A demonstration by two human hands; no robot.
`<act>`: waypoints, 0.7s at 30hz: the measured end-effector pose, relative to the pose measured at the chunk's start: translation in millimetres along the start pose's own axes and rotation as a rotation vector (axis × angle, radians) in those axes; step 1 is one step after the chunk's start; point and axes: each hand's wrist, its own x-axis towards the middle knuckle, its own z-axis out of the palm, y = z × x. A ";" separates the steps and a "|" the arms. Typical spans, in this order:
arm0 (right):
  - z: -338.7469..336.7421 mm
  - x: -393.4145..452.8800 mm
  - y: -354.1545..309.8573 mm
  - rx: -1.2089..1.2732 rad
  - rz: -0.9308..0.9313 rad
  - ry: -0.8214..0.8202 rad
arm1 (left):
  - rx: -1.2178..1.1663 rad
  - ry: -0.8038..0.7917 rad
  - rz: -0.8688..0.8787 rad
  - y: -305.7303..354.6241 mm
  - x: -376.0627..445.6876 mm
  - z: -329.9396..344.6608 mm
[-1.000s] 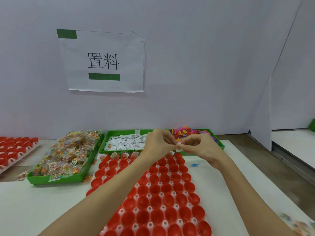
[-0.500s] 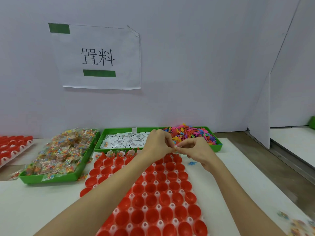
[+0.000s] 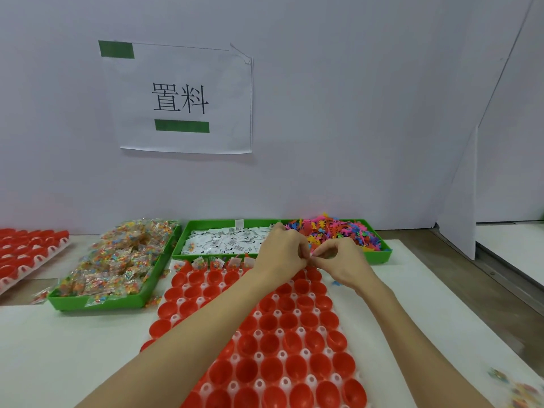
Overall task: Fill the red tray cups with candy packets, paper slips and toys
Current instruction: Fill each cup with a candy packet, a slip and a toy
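Note:
The red tray (image 3: 273,346) of round cups lies on the white table in front of me. Candy packets (image 3: 217,262) stand in several cups of its far row. My left hand (image 3: 279,254) and my right hand (image 3: 338,260) meet over the tray's far right corner, fingertips together, pinching a small pale item (image 3: 311,254) that is mostly hidden by the fingers. Behind them a green tray (image 3: 235,223) holds white paper slips (image 3: 229,241) on the left and bright plastic toys (image 3: 338,234) on the right. A second green tray (image 3: 100,301) to the left is heaped with candy packets (image 3: 117,260).
Another red cup tray (image 3: 26,254) lies at the far left. A printed paper sign (image 3: 182,98) hangs on the grey wall behind. Loose candy packets (image 3: 518,390) lie at the table's near right corner. A white partition (image 3: 459,195) stands at the right, and a small blue toy (image 3: 335,282) lies by the tray.
Both hands stay together at the tray's far right corner, still working the small item between their fingertips. The view has shifted slightly; nothing was placed or released.

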 end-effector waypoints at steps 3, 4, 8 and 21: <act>0.4 -1.4 1.2 -0.025 -0.025 0.010 | -0.019 -0.044 0.046 0.7 2.0 -6.0; 0.5 -1.3 1.7 -0.028 -0.029 0.010 | -0.032 -0.074 0.071 0.5 1.8 -8.9; -1.9 -1.8 1.6 -0.014 -0.032 -0.003 | -0.017 -0.134 0.163 -1.7 -2.0 -17.3; -5.9 0.4 -4.6 -0.051 0.033 -0.026 | 0.126 -0.200 0.114 2.1 -1.1 -17.1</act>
